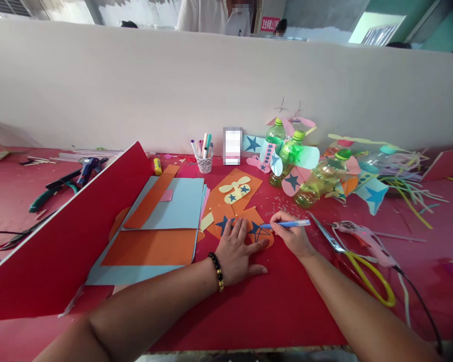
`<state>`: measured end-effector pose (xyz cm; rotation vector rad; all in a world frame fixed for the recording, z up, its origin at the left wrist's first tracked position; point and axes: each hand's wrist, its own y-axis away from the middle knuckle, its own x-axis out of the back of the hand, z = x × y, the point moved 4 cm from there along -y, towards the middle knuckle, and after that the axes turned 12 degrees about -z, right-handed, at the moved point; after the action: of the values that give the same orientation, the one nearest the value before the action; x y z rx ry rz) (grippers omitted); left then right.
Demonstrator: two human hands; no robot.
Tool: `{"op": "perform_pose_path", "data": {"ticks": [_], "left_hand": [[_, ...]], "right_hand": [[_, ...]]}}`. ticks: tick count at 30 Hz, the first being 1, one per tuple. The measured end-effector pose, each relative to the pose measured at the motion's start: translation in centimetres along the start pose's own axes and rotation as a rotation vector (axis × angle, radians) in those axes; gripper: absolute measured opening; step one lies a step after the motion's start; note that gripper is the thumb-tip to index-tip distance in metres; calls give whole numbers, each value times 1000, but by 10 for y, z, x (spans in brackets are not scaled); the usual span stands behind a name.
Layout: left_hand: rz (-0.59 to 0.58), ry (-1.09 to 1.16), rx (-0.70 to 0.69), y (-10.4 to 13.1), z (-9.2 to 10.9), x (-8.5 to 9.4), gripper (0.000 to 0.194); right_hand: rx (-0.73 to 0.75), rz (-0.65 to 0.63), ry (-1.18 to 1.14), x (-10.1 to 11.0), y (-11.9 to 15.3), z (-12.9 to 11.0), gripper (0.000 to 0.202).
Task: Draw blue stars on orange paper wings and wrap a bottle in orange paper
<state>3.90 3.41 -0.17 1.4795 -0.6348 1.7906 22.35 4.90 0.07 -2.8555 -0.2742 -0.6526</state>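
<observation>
My left hand (238, 254) lies flat with its fingers spread over orange paper cutouts (266, 240), pressing them to the red table. A beaded bracelet circles that wrist. My right hand (291, 235) pinches a blue marker (292, 223), whose tip touches a partly filled blue star (256, 229) on one cutout. A second star on the orange paper is filled in, partly under my left fingers. Just beyond lies a cream paper cutout (235, 190) with blue stars, resting on an orange sheet (251, 187).
Scissors (353, 259) and a pink glue gun (366, 241) lie at right. Decorated plastic bottles (320, 181) stand behind. Left are light blue paper sheets (184, 201), a red divider (71, 236) and pliers (53, 193). A pen cup (204, 164) and phone (233, 146) stand by the wall.
</observation>
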Motion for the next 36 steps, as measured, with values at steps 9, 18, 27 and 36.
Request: {"op": "perform_pose_path", "data": {"ticks": [9, 18, 27, 36], "left_hand": [[11, -19, -11, -1, 0, -3, 69], [8, -11, -10, -1, -1, -5, 70], [10, -26, -3, -1, 1, -4, 70], [9, -17, -3, -1, -1, -5, 71]], "right_hand": [[17, -48, -2, -2, -1, -4, 9], [18, -115, 2, -7, -1, -4, 6], [-12, 22, 94, 0, 0, 3, 10], [9, -27, 85, -3, -2, -1, 9]]}}
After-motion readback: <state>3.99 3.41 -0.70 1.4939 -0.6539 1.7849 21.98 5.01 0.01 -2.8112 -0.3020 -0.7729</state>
